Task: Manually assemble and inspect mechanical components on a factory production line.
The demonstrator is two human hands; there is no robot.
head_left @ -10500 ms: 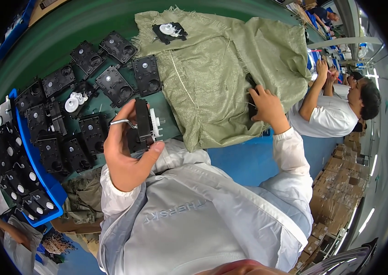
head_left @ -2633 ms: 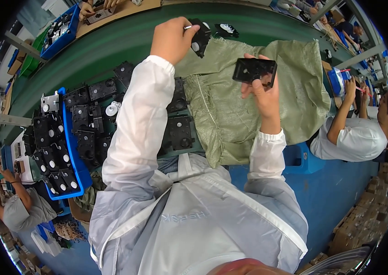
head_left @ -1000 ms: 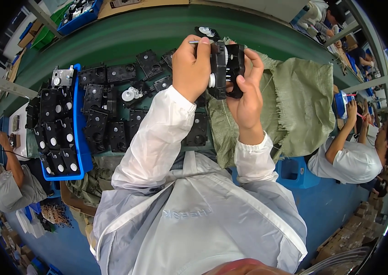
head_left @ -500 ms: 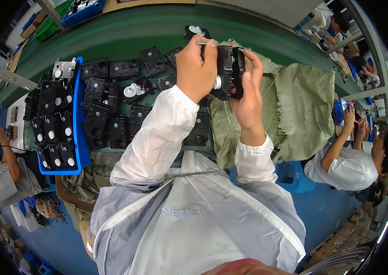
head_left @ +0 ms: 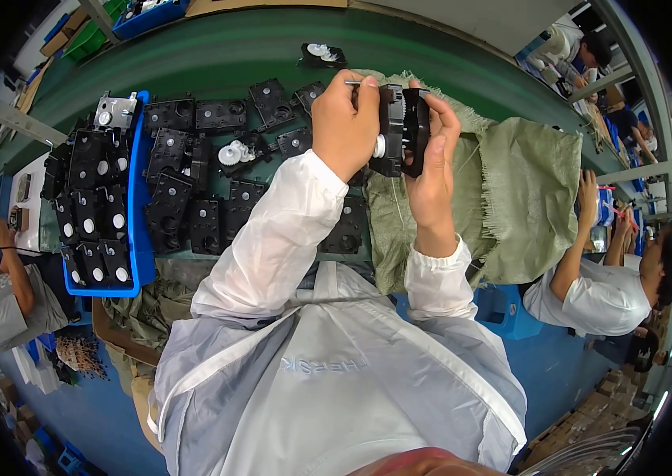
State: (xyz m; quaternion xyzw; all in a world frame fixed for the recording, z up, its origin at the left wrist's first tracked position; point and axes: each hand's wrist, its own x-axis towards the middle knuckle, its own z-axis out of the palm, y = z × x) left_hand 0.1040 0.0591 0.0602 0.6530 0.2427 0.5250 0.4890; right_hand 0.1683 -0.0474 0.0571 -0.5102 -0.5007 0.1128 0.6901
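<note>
Raised above the far part of the bench, my left hand is closed round a black plastic gearbox housing. A white gear shows low on its side, and a thin metal rod sticks out by my left thumb. My right hand grips a black cover, held upright just right of the housing. A narrow gap runs between the two parts, with small pale parts partly visible in it. My fingers hide the outer edges of both pieces.
Black housings lie across the bench, one with white gears. At left, a blue tray borders stacked gearboxes. Green woven sacking covers the right side. A geared unit rests on the green belt. Co-workers sit either side.
The cover and the housing have come a little further apart, widening the gap. On the belt, the geared unit has shifted left. The right-hand co-worker's arm has moved.
</note>
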